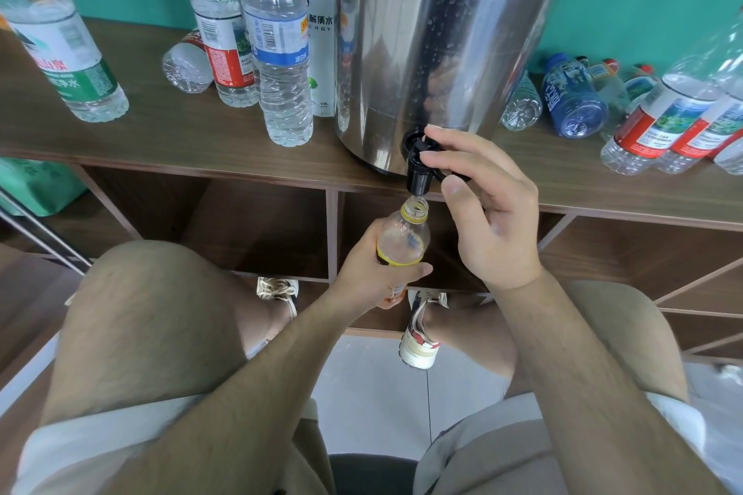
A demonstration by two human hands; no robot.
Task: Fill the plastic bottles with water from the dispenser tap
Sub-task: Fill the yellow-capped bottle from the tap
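A steel water dispenser (434,36) stands on a wooden shelf top (161,133), and its black tap (420,169) overhangs the front edge. My left hand (374,273) grips a clear bottle with a yellow label (404,237), upright, its open mouth right under the spout. My right hand (482,205) is at the tap, with fingers curled over the black lever and the thumb beside it. Whether water is running cannot be made out.
Left of the dispenser stand several capped bottles with water (277,64), and one empty bottle (187,66) lies on its side. Several more bottles (575,96) lie and stand at the right. Open cubbies sit under the shelf; my knees and shoes are below.
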